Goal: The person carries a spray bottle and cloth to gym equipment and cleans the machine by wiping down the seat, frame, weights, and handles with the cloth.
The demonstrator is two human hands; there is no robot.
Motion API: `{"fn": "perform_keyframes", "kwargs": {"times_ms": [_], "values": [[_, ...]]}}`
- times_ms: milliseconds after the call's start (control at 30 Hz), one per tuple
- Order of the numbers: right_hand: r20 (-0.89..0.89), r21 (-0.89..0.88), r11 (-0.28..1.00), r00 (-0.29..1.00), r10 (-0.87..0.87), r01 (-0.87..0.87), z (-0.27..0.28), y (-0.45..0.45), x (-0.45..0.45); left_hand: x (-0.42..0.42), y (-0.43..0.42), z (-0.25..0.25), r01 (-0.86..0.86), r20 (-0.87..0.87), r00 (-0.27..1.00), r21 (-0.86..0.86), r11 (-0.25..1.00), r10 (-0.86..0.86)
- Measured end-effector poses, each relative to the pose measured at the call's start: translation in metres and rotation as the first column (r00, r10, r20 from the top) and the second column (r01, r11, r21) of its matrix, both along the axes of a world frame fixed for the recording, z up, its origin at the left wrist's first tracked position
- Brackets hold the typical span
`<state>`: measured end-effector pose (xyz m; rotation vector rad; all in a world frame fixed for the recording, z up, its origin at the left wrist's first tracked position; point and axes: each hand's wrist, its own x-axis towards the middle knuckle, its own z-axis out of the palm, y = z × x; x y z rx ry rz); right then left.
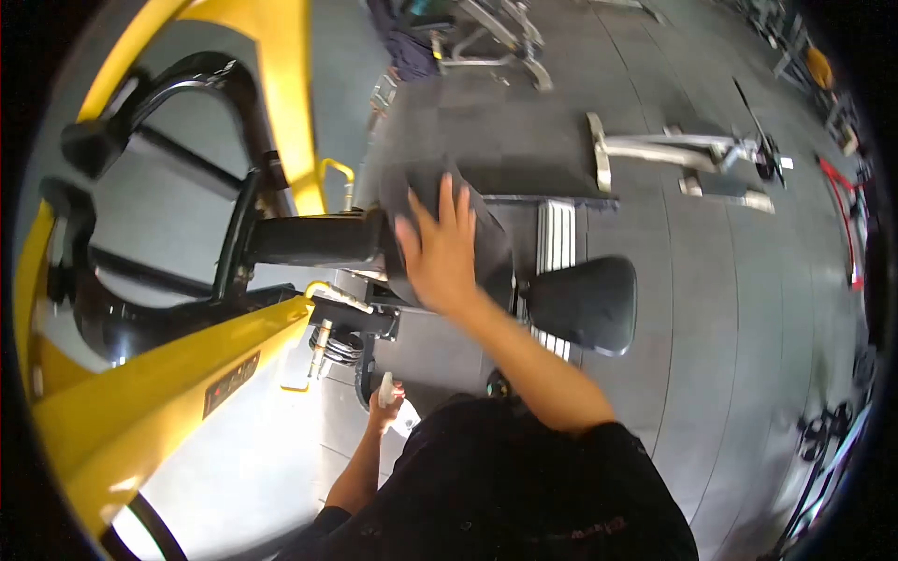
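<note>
My right hand [441, 252] reaches out with its fingers spread over a black pad [491, 257] of a gym machine. The hand is blurred by motion, and its palm seems to rest on the pad. Whether a dark cloth lies under it, I cannot tell. Low on the left, my left hand [382, 411] is wrapped round a white spray bottle [406, 420]. The bottle's pale head [386, 388] sticks up above the fingers, and a bit of red shows beside it.
The machine's yellow frame [168, 374] and black curved handles [201, 75] stand on the left. A black seat [585, 304] is right of the pad. Farther off on the grey tiled floor [702, 309] are a silver-framed bench [664, 150] and a red-framed piece [842, 220].
</note>
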<state>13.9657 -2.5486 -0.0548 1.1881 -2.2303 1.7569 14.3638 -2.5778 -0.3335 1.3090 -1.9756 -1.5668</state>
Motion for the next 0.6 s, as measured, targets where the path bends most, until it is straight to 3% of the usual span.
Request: {"fn": "perform_keyframes", "kwargs": {"times_ms": [67, 133, 200, 267, 300, 333, 367, 400, 467, 500, 533, 600], "values": [[-0.377, 0.046, 0.996, 0.922, 0.082, -0.070, -0.004, 0.025, 0.025, 0.002, 0.019, -0.004, -0.152, -0.049, 0.986, 0.082, 0.985, 0.156], [-0.651, 0.189, 0.971, 0.722, 0.234, -0.145, -0.013, 0.026, 0.028, 0.012, 0.038, -0.009, -0.190, -0.067, 0.978, 0.081, 0.978, 0.196], [-0.619, 0.202, 0.966, 0.744, 0.252, -0.159, 0.021, -0.007, 0.010, 0.025, 0.057, -0.020, -0.272, -0.042, 0.960, 0.067, 0.960, 0.275], [-0.457, 0.412, 0.890, 0.801, 0.386, -0.193, 0.037, -0.055, -0.012, 0.027, 0.080, -0.015, -0.332, -0.035, 0.941, 0.104, 0.937, 0.337], [-0.485, 0.427, 0.887, 0.784, 0.388, -0.175, 0.030, -0.060, -0.006, 0.031, 0.090, -0.020, -0.377, 0.026, 0.926, 0.089, 0.922, 0.377], [-0.523, 0.430, 0.891, 0.764, 0.379, -0.147, 0.024, -0.067, 0.000, 0.035, 0.099, -0.019, -0.346, -0.025, 0.938, -0.064, 0.936, 0.345], [-0.567, 0.422, 0.899, 0.739, 0.364, -0.120, 0.025, -0.074, 0.004, 0.052, 0.110, -0.042, -0.389, -0.001, 0.921, -0.096, 0.916, 0.390], [-0.686, 0.341, 0.927, 0.633, 0.359, -0.157, 0.021, -0.057, 0.015, 0.059, 0.117, -0.061, -0.441, 0.022, 0.894, -0.125, 0.889, 0.447], [-0.827, 0.348, 0.871, 0.325, 0.459, -0.346, 0.009, -0.025, 0.015, 0.047, 0.161, -0.033, -0.570, 0.045, 0.807, -0.199, 0.797, 0.589], [-0.759, 0.427, 0.818, 0.339, 0.556, -0.385, 0.028, -0.022, 0.008, 0.056, 0.180, -0.051, -0.537, 0.166, 0.778, -0.326, 0.778, 0.606], [-0.678, 0.504, 0.753, 0.347, 0.648, -0.424, 0.051, -0.019, 0.001, 0.056, 0.209, -0.055, -0.585, 0.175, 0.746, -0.286, 0.759, 0.642], [-0.403, 0.633, 0.685, 0.603, 0.689, -0.360, 0.078, -0.038, -0.008, 0.058, 0.252, -0.054, -0.679, 0.185, 0.673, -0.229, 0.698, 0.716]]}}
